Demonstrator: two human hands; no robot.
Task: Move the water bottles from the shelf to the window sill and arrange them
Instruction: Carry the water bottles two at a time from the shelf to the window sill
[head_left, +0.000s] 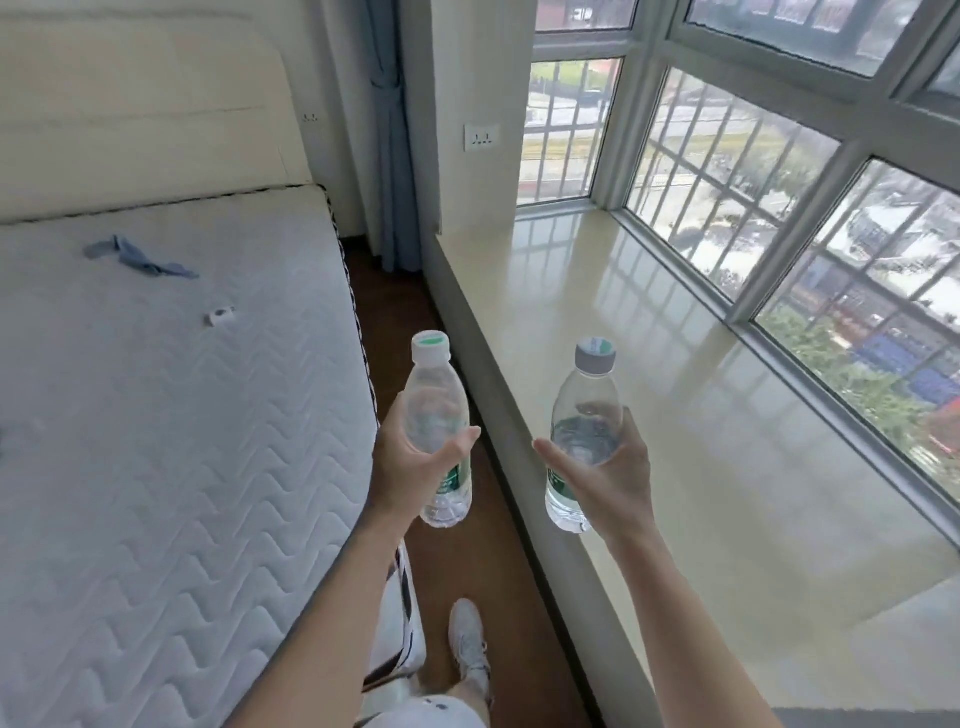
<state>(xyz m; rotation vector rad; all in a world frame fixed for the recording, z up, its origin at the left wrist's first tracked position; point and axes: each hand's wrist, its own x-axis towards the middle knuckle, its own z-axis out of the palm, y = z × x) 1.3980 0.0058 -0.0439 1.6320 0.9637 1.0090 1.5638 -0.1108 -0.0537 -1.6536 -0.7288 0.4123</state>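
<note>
Mattress (156, 415), quilted white, left of left hand (400, 467), blue cloth scrap (137, 257) lying beyond. Upright water bottle (434, 410) clasped in curled left hand over brown floor (395, 301). Second water bottle (587, 415), upright, gripped in right hand (623, 483) at near edge of glossy beige window sill (675, 338); barred window (727, 208) farther right.

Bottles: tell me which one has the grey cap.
The right bottle, gripped by the right hand; the left bottle, in the left hand, has a white, green-topped cap.
</note>
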